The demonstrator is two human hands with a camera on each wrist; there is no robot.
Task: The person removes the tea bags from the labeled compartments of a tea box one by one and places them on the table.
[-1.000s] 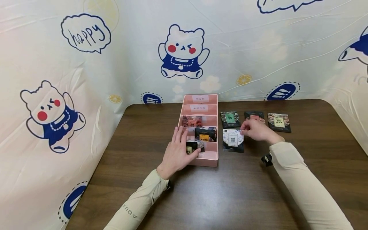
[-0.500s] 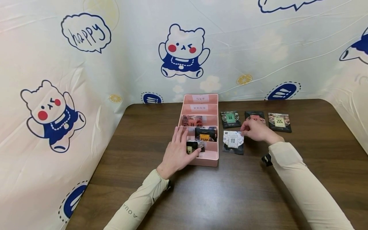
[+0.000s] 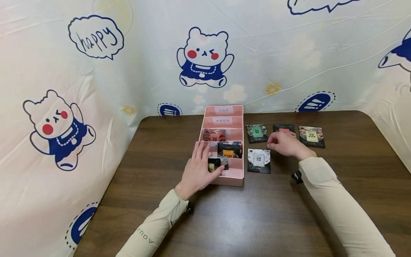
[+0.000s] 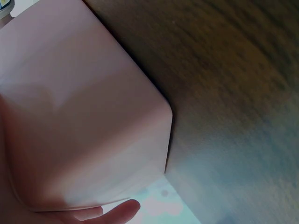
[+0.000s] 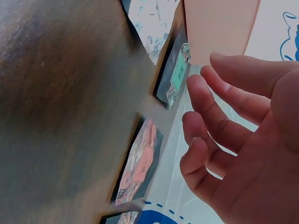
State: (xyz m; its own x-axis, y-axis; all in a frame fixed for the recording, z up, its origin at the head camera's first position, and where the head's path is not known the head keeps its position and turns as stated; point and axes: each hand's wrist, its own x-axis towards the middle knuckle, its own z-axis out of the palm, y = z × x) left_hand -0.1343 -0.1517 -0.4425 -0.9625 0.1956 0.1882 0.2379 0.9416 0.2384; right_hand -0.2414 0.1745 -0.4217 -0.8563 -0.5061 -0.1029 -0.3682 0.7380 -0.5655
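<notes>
My left hand point(image 3: 196, 171) rests over the left rim of a pink compartment box point(image 3: 227, 181), fingers extended along the side and thumb over the front compartment. In the left wrist view, fingertips show past the edge of the pink wall point(image 4: 88, 102). My right hand point(image 3: 285, 144), fingers loosely bent and holding nothing, hovers just behind and right of a white-patterned tea sachet point(image 3: 258, 160) lying flat right of the box. In the right wrist view, bare fingers point(image 5: 201, 93) stand apart from the green-labelled tea sachet point(image 5: 176, 74). The red-labelled sachet point(image 3: 285, 130) is partly hidden behind my right hand.
A sachet with a pale yellow label point(image 3: 311, 136) lies at the back right. Inside the box are a red sachet point(image 3: 214, 135), an orange-labelled one point(image 3: 229, 149) and a partly covered one point(image 3: 213, 165). Paper labels point(image 3: 222, 120) mark the rear compartments. A printed curtain point(image 3: 257, 53) stands behind the table.
The white-patterned sachet has moved slightly toward the front and now lies flat; my right hand has let go of its corner and drawn back a little. My left hand has stayed put.
</notes>
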